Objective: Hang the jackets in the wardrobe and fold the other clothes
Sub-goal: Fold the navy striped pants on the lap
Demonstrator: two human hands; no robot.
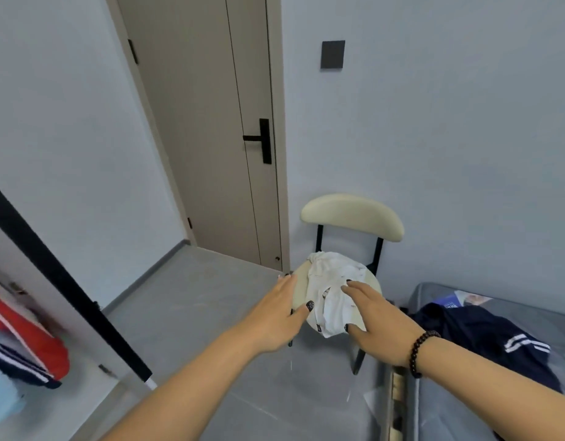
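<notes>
target: white garment (pixel 330 288) crumpled on chair seat (pixel 299 292), just ahead of me
hands: my right hand (pixel 375 316) over it, left hand (pixel 276 316) beside; both open, nothing held

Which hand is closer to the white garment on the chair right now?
Right. The right hand is over the white garment, its fingers against the cloth. The left hand is beside it, at the chair seat's left edge.

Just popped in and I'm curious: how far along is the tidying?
Done: a red jacket already hangs at the left. In hand: both open hands reach for the crumpled white garment on the chair. Left: that, plus the navy garment on the bed.
</notes>
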